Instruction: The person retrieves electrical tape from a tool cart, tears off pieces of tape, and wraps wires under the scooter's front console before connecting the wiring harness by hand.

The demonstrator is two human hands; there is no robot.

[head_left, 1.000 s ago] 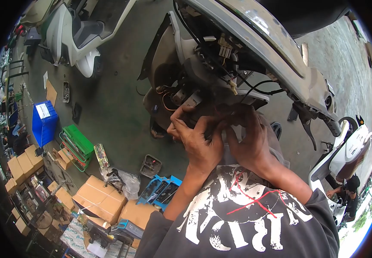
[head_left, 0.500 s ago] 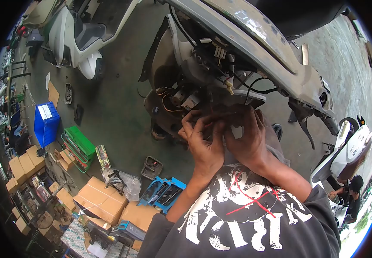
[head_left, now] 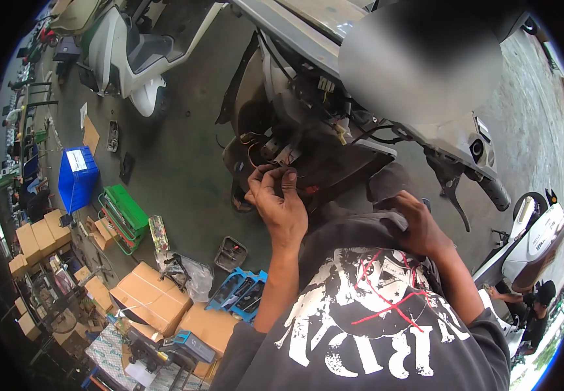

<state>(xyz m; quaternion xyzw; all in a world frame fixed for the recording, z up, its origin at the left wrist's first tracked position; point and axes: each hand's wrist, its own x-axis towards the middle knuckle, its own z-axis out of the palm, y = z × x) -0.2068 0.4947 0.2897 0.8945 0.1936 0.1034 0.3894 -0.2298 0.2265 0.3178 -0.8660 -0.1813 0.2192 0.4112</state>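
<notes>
My left hand [head_left: 278,202] is raised below the wiring and metal part [head_left: 283,156] of a partly dismantled scooter [head_left: 314,91]. Its thumb and fingers are pinched together on something too small to make out. Lower and to the right, my right hand [head_left: 419,225] rests by my dark shirt [head_left: 373,326], its fingers curled; whatever they hold, if anything, is hidden. A yellow connector [head_left: 341,134] hangs from the scooter's cables above and between the hands. The brake lever [head_left: 455,202] juts out at the right.
A blue toolbox [head_left: 239,294], a metal tray [head_left: 231,253] and cardboard boxes [head_left: 151,298] lie at lower left, with green [head_left: 124,215] and blue crates [head_left: 78,181] beyond. Another person [head_left: 536,313] is by a white scooter [head_left: 536,244]. A blurred grey shape covers the upper right.
My hands have moved apart; the right one has gone down and right toward my shirt, the left slightly left. The blurred shape has appeared at upper right.
</notes>
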